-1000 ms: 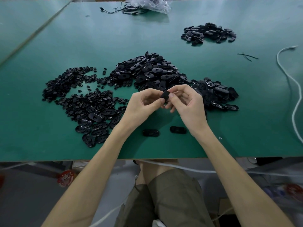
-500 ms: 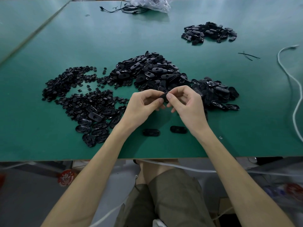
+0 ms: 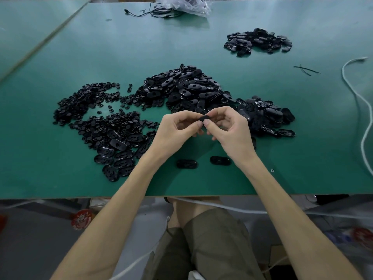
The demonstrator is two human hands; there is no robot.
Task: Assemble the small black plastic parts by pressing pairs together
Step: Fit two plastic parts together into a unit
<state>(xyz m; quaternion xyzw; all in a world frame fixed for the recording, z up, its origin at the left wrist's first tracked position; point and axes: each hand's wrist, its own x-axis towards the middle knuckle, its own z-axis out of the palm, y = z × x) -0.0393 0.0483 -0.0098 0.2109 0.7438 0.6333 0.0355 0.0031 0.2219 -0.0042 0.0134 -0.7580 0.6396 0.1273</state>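
While lap in olive shorts sits below green table, two loose oval parts lie near edge, between wrists. Above them, left hand and right hand meet, thumbs and forefingers of both pinching small black part. Behind: heap of oval shells; small round pieces left; separate pile far right; plastic bag at far edge.

Green table, seam along the left to a second green table. Far edge: crumpled clear plastic bag, thin black cable beside it. Right: white cord snaking near-to-far; two thin black strips, possibly cable ties. Below the near-left edge: round red sticker.
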